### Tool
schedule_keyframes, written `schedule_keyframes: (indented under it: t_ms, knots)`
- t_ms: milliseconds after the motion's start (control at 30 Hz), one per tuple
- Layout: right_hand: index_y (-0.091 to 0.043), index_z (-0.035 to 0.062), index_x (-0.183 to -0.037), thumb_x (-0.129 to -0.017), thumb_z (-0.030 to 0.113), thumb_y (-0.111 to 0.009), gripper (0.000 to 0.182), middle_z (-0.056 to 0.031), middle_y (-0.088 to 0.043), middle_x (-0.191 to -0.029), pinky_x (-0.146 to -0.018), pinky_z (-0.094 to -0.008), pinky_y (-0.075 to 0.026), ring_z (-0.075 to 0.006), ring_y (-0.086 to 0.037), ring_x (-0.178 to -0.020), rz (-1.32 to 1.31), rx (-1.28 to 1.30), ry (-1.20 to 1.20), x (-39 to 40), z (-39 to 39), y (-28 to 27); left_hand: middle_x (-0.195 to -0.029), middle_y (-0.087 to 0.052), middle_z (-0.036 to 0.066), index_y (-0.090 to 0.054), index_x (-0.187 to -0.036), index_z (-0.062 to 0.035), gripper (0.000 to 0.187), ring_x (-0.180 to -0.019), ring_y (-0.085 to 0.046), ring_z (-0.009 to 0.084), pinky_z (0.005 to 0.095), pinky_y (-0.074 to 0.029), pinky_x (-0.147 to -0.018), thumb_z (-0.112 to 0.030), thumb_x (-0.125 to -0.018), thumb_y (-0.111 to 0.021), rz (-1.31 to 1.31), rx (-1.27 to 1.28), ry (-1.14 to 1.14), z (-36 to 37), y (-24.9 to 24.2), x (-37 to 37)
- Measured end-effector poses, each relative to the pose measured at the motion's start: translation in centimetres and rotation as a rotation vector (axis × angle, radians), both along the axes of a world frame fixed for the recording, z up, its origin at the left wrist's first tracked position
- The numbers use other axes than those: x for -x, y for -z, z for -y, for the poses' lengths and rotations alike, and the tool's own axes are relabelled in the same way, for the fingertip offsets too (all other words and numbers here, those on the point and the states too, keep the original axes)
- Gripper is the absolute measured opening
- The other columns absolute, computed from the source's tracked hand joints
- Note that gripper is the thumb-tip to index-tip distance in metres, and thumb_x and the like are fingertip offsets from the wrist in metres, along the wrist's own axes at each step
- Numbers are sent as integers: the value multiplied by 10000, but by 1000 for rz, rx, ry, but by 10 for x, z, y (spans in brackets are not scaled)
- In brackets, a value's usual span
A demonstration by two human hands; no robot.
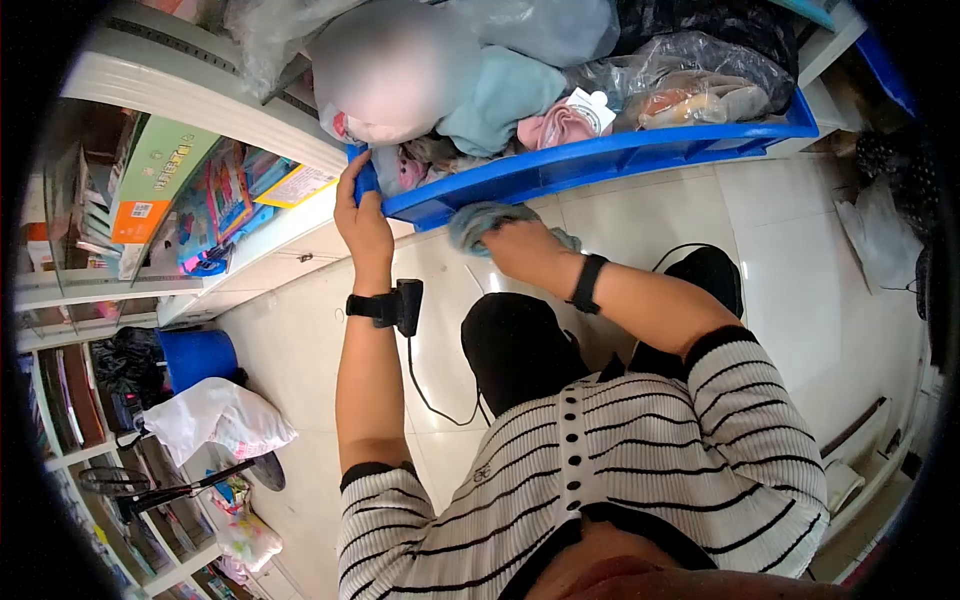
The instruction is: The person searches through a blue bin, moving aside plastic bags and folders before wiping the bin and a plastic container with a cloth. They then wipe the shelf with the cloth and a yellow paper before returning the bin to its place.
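A blue shelf bin point(600, 165) filled with soft items and plastic bags spans the top centre. My left hand point(363, 225) grips the bin's left front corner, its fingers over the blue edge. Just below the bin's front, my right hand point(525, 248) is closed on a grey-blue cloth point(482, 226), which bunches out around the fingers near the bin's outer face. Inside the bin lie a pale blue soft item point(510, 95), a pink rolled item with a white tag point(560, 125) and a clear bag with brownish contents point(700, 103).
White shelves point(290, 130) with packaged goods stand at the left. At lower left are a blue container point(198, 358), a white plastic bag point(215, 418) and a black fan-like object point(150, 495). Cables hang near my knees. A clear bag point(872, 235) lies at the right.
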State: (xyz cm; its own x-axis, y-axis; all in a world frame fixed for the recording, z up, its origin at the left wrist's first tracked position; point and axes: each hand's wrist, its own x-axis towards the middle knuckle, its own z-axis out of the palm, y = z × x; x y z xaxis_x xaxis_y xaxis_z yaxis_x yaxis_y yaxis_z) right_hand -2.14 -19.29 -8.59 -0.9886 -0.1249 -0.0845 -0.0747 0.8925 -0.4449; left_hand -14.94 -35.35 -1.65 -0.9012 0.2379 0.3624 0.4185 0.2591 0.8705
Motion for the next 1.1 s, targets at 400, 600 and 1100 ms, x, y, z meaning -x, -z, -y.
schedule_keyframes:
  t_ms: [400, 600, 1100]
  knots:
    - [-632, 74, -958, -647, 172, -708, 335, -141, -623, -1005, -766, -432, -497, -363, -606, -900, -900, 114, 177, -85, -120, -53, -1267, -513, 138, -486, -1271, 25, 505, -1120, -495, 208, 281, -363, -966, -44, -780, -386, 24, -126, -23, -4, 5, -4]
    - [-599, 41, -954, -602, 122, -675, 370, -146, -560, -1105, -970, -510, -333, -389, -465, -1130, -908, -121, 114, -44, -123, -57, -1329, -447, 165, -409, -1316, 49, 451, -1222, -414, 236, 314, -284, -1046, -139, -920, -307, 19, -216, -43, -4, 9, -4]
    - [-647, -10, -928, -740, 208, -557, 301, -189, -607, -1005, -949, -438, -369, -331, -532, -1027, -684, 86, -61, 74, 74, -87, -1250, -523, 101, -424, -1318, -29, 447, -1136, -506, 197, 315, -381, -1001, -335, -1003, -338, 495, -413, 9, 31, 31, -7]
